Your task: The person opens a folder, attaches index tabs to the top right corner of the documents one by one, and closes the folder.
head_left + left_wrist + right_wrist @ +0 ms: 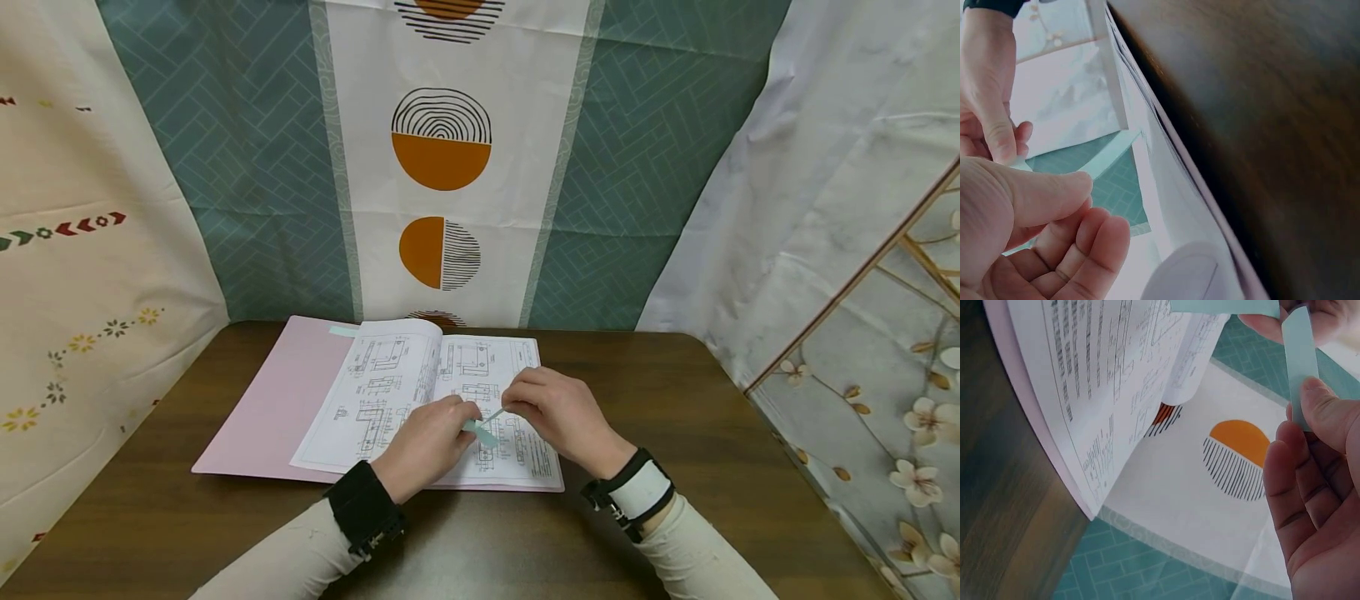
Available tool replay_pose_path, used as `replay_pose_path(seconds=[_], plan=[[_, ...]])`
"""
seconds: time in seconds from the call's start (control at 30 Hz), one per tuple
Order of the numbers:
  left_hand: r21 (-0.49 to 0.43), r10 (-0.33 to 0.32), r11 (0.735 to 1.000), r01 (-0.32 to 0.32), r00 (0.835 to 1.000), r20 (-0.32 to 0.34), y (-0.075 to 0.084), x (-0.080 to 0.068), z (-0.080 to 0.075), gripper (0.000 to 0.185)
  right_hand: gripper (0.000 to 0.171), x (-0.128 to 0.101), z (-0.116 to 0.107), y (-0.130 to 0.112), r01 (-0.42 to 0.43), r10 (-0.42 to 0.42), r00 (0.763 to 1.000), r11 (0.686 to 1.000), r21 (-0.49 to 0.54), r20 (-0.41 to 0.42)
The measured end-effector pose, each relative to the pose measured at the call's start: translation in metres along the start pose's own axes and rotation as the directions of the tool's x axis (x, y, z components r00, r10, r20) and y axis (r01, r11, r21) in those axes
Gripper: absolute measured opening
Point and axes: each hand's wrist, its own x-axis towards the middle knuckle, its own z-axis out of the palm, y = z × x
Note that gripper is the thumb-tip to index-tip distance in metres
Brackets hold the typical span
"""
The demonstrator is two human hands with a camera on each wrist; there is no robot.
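Note:
A pink folder (277, 408) lies open on the brown table (675, 400) with a stack of technical drawings (390, 392) on it. Both hands hover over the right page. My left hand (471, 414) pinches a small pale green pad of tabs (482, 433) between thumb and fingers. My right hand (512, 406) pinches a narrow pale green strip (495, 414) that meets the pad. In the right wrist view the strip (1302, 362) stands up from my thumb, just beside the pad (1222, 306). The left wrist view shows my left thumb (1041, 194) close to the right hand (991, 119).
Patterned cloth hangs behind the table (442, 158) and along both sides. A small pale green tab (343, 331) sticks to the folder's top edge. Bare wood shows to the right of the folder and along the near edge.

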Motion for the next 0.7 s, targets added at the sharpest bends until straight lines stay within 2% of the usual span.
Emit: replay_pose_path(seconds=[0.23, 0.3, 0.5, 0.7], plan=[[-0.015, -0.063, 0.998, 0.064, 0.998, 0.019, -0.002, 0.000, -0.004, 0.011, 0.021, -0.002, -0.004, 0.006, -0.051, 0.051, 0.999, 0.999, -0.007, 0.015], [-0.002, -0.062, 0.998, 0.062, 0.998, 0.020, -0.003, 0.000, -0.005, 0.011, 0.020, -0.003, -0.004, 0.008, -0.064, 0.064, 0.998, 0.998, -0.014, 0.017], [0.053, -0.030, 0.998, 0.031, 0.999, -0.026, -0.003, -0.003, -0.009, 0.005, 0.016, -0.004, -0.005, 0.012, -0.094, 0.094, 0.995, 0.995, -0.037, 0.011], [0.040, 0.025, 0.999, -0.024, 0.999, -0.034, 0.001, -0.010, -0.015, 0.004, 0.014, -0.004, -0.005, 0.016, -0.124, 0.125, 0.992, 0.991, -0.057, 0.023]])
